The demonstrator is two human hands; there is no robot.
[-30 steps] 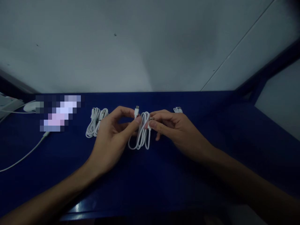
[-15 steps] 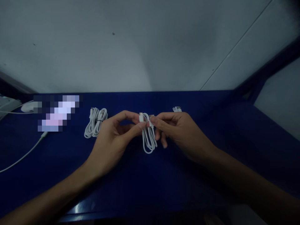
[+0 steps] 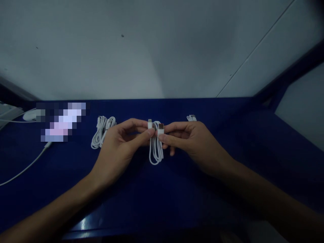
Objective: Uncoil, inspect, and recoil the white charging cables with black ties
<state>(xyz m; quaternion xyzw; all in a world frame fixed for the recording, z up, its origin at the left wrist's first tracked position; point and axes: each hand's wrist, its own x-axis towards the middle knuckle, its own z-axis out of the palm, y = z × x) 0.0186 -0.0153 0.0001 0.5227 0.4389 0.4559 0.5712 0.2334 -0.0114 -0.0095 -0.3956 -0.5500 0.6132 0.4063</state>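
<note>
A coiled white USB cable (image 3: 156, 153) hangs between my two hands above the blue table. My left hand (image 3: 124, 138) pinches it near the small connector, which points up. On the other side my right hand (image 3: 188, 136) grips the cable by the wider USB plug, whose metal end also faces up. Behind my left hand lie bundled white cables (image 3: 98, 133), partly covered by that hand. Just beyond my right hand, the top of another white cable bundle (image 3: 191, 117) shows; the rest of it is hidden.
On the left a blurred-out lit device (image 3: 64, 121) has a white cord (image 3: 30, 168) running from its lower end. A white rounded object (image 3: 29, 116) lies near it. A grey wall (image 3: 152, 50) rises behind the blue table (image 3: 157, 199).
Both hands have shifted slightly left with the cable. The right fingers have moved so that the wide plug's metal end now shows plainly, upright beside the coil.
</note>
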